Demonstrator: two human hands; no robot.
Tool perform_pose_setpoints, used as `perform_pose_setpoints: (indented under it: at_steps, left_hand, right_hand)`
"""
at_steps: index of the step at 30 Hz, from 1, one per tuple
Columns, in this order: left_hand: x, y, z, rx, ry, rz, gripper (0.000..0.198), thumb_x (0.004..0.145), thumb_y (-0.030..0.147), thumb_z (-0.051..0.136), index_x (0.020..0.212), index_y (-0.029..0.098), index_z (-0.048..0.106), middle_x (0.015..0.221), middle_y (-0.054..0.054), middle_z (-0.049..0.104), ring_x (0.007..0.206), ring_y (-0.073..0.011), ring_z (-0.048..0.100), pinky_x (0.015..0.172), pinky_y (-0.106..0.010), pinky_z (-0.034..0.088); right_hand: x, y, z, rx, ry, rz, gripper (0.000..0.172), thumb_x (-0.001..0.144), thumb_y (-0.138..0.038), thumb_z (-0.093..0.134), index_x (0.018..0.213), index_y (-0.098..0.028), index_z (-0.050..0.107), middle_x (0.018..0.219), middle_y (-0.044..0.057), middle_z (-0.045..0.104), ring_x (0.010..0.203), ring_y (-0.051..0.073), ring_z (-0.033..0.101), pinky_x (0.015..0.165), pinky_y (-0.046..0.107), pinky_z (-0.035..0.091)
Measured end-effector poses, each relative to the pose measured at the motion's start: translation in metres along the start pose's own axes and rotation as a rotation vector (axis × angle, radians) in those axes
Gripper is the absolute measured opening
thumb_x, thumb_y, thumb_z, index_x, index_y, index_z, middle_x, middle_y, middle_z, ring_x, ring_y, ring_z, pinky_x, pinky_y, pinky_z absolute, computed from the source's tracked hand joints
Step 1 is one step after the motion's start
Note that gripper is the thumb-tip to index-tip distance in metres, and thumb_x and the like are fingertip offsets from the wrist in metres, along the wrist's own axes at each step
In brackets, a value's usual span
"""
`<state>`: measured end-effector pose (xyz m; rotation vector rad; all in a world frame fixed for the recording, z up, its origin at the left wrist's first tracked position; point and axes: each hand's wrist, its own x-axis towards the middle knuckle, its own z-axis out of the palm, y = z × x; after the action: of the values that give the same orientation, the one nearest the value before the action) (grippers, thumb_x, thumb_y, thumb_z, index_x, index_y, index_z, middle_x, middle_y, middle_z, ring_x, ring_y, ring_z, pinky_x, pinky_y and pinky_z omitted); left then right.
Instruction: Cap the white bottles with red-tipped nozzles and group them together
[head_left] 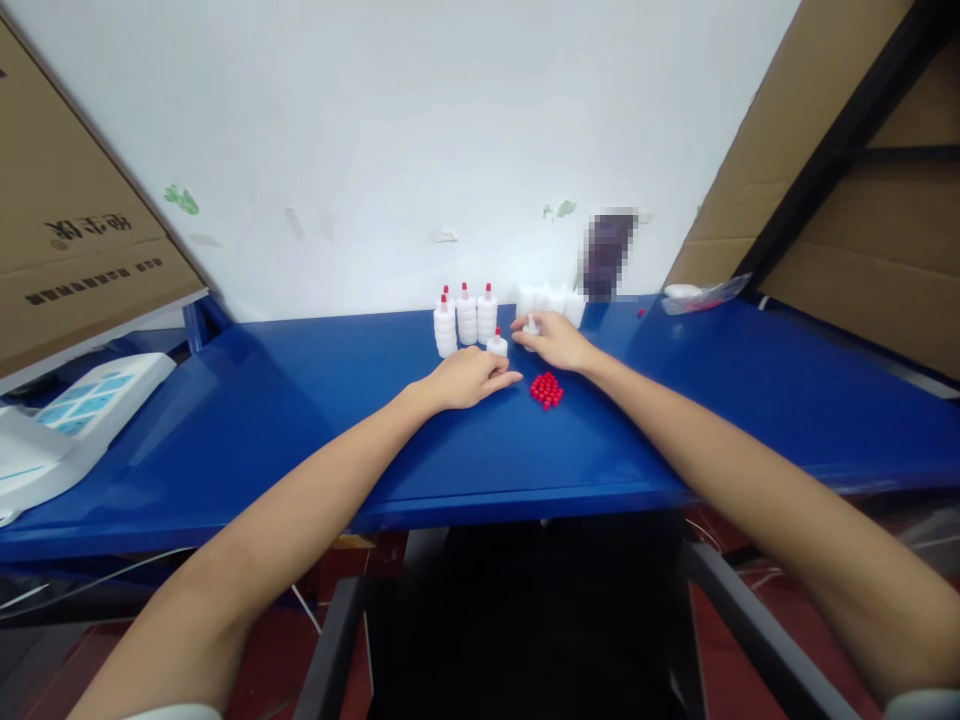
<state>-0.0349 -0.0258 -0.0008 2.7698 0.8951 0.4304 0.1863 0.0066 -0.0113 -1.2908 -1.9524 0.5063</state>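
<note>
My right hand [556,342] has its fingers and thumb around a small white squeeze bottle [531,328] whose pointed nozzle has no red tip. To its left, my left hand [471,378] rests low over the table, thumb stretched out to the right and apart from the fingers. Just behind that hand stands a white bottle with a red tip cap [496,344], its lower part hidden; whether fingers touch it I cannot tell. A cluster of small red caps [547,390] lies in front of my right hand.
Several red-capped white bottles [466,322] stand behind my left hand, by the wall. More white bottles [574,308], partly hidden, stand behind my right hand. A clear plastic bag [705,296] and a stray red cap [641,313] lie right on the blue table [262,420]. A white device [90,420] sits left.
</note>
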Motion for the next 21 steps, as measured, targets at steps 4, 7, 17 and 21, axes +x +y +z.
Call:
perform_pose_setpoints:
  at_steps: [4, 7, 17, 21]
  left_hand:
    - [0.0, -0.001, 0.0, -0.008, 0.002, 0.002, 0.051, 0.103, 0.053, 0.048, 0.065, 0.02, 0.043, 0.054, 0.002, 0.044, 0.051, -0.0131, 0.04, 0.058, -0.031, 0.025]
    - [0.0, -0.002, 0.001, -0.01, 0.012, 0.006, 0.051, 0.103, 0.054, 0.047, 0.065, 0.02, 0.044, 0.055, 0.002, 0.045, 0.051, -0.0131, 0.041, 0.057, -0.031, 0.024]
    - [-0.001, 0.004, -0.001, -0.055, 0.107, 0.017, 0.048, 0.104, 0.05, 0.048, 0.066, 0.02, 0.042, 0.056, 0.003, 0.044, 0.051, -0.0121, 0.037, 0.058, -0.03, 0.025]
    - [-0.001, 0.007, -0.002, -0.127, 0.297, -0.002, 0.047, 0.105, 0.049, 0.047, 0.067, 0.02, 0.041, 0.059, 0.003, 0.046, 0.055, -0.0114, 0.039, 0.059, -0.028, 0.028]
  right_hand:
    - [-0.003, -0.002, 0.0, -0.082, -0.018, -0.088, 0.026, 0.087, -0.031, 0.063, 0.106, -0.016, 0.071, 0.111, 0.01, 0.077, 0.099, 0.026, 0.069, 0.096, 0.043, 0.05]
    - [-0.005, -0.006, 0.001, -0.092, 0.006, -0.068, 0.02, 0.084, -0.031, 0.061, 0.097, -0.017, 0.069, 0.097, 0.008, 0.076, 0.088, 0.024, 0.067, 0.088, 0.039, 0.049]
    - [-0.009, -0.034, -0.013, 0.173, 0.237, 0.047, 0.028, 0.082, -0.037, 0.055, 0.059, -0.022, 0.055, 0.051, 0.0, 0.055, 0.048, 0.016, 0.053, 0.058, 0.031, 0.042]
    - [-0.014, -0.054, -0.019, 0.248, 0.185, 0.028, 0.025, 0.083, -0.036, 0.052, 0.064, -0.021, 0.056, 0.052, 0.001, 0.056, 0.044, 0.016, 0.052, 0.051, 0.03, 0.038]
